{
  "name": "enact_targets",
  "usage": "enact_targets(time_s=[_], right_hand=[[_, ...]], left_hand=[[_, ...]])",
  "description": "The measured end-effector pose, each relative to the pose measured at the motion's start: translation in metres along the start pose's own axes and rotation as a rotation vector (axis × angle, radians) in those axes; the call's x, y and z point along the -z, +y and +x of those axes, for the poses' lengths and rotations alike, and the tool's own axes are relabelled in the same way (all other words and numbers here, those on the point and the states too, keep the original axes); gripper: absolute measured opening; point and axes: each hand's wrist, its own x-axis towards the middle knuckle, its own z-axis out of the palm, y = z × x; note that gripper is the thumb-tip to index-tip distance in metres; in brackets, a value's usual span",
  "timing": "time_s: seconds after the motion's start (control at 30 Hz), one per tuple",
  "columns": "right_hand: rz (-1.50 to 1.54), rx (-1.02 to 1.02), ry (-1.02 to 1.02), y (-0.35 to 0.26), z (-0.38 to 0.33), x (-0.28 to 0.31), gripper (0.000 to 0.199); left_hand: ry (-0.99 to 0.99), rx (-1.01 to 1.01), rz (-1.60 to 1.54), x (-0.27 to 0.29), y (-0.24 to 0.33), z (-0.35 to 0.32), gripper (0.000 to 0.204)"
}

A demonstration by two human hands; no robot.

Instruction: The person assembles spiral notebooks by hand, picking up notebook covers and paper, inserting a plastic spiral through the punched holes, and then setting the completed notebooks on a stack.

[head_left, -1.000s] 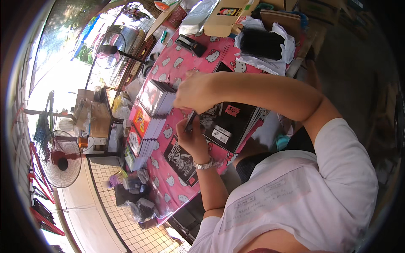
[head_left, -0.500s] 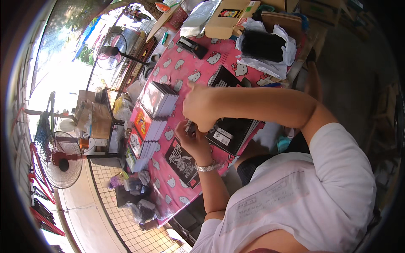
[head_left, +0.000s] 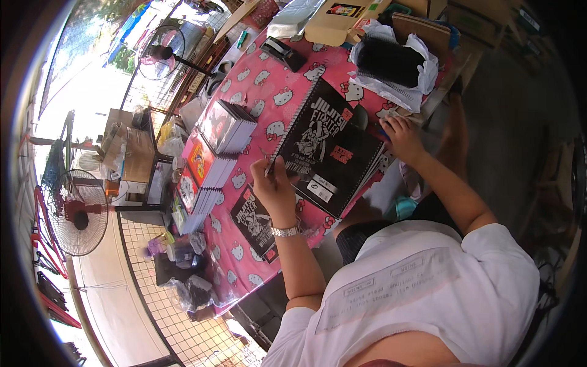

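Observation:
A black spiral-bound notebook [head_left: 312, 131] with white and red print lies open on the pink table in front of me, its coil along the left edge. My left hand [head_left: 275, 189], with a metal watch on the wrist, pinches the near end of this coil. On the right, beyond the notebook, my right hand [head_left: 403, 137] has its fingers curled at the table edge round a small blue thing, mostly hidden. A loose black printed cover [head_left: 254, 223] lies beside my left wrist.
Stacks of notebooks [head_left: 211, 162] stand along the table's left side. A black stapler-like device [head_left: 282, 54] sits farther back. At the far right, white wrapping [head_left: 428, 61] surrounds black coils [head_left: 388, 61]. Fans [head_left: 79, 214] and bags [head_left: 195, 290] lie left of the table.
My right hand has left the notebook's coil and moved right to the blue thing at the table edge, uncovering the notebook. My left hand stays near the coil's end.

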Motion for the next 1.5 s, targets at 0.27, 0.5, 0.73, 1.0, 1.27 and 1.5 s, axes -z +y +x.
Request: enact_targets(time_s=[0.27,0.5,0.73,1.0,1.27,1.5], right_hand=[[0.599,-0.488,0.36,-0.012,0.049,0.054,0.043],[0.68,0.153,0.24,-0.121,0.085,0.133,0.048],[0.713,0.255,0.149,-0.163,0.092,0.129,0.053],[0.693,0.216,0.094,-0.168,0.095,0.13,0.054],[0.626,0.235,0.105,-0.176,0.099,0.129,0.053],[0.515,0.232,0.104,-0.182,0.095,0.129,0.046]], left_hand=[[0.098,-0.1,-0.069,-0.011,0.006,0.003,0.015],[0.027,0.007,-0.061,-0.01,0.005,0.003,0.015],[-0.082,0.123,0.006,0.001,-0.007,-0.001,0.012],[-0.036,0.023,-0.147,0.004,-0.013,0.0,0.005],[0.082,-0.092,-0.25,-0.006,-0.015,-0.004,0.016],[0.06,0.018,-0.182,-0.004,-0.017,-0.013,0.025]])
